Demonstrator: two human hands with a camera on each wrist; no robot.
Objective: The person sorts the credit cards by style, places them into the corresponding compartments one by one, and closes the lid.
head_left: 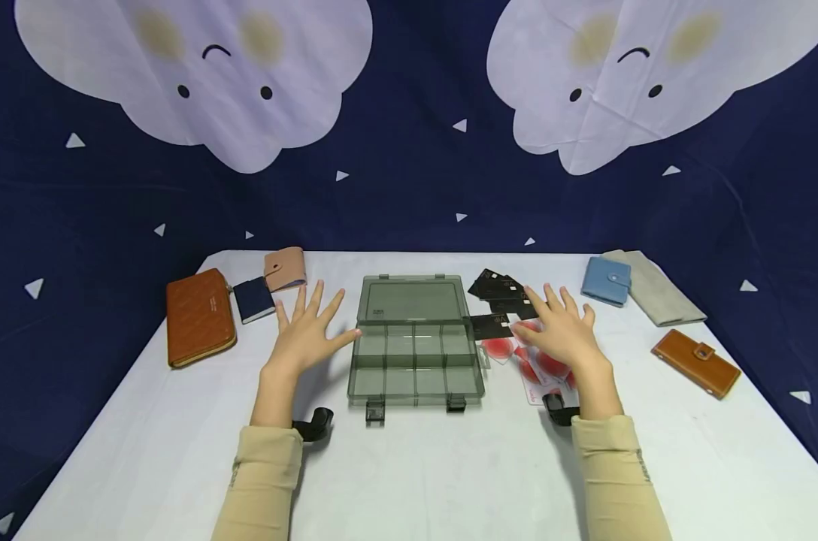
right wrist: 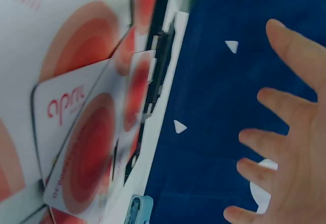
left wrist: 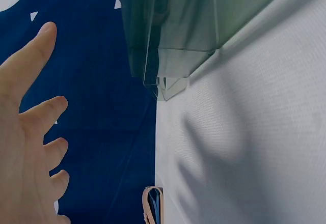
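Note:
My left hand (head_left: 305,338), fingers spread and holding nothing, hovers beside the left wall of a clear grey-green compartment box (head_left: 414,400). The box lies with its lid (head_left: 412,299) swung back and both front latches down; its compartments look bare. Above the cards on the right, my right hand (head_left: 563,336) is also spread and holds nothing. Beneath it lie red-and-white cards (right wrist: 91,152), overlapping in a loose pile, partly hidden by the hand in the head view. Several black cards (head_left: 493,287) are fanned out behind them, one touching or very near the box's right side.
On the left are a brown zip wallet (head_left: 201,319), a navy card holder (head_left: 253,299) and a pink wallet (head_left: 286,268). To the right lie a blue wallet (head_left: 606,281), a grey long wallet (head_left: 659,289) and a tan snap wallet (head_left: 696,363). A dark blue curtain (head_left: 409,203) stands behind the white table.

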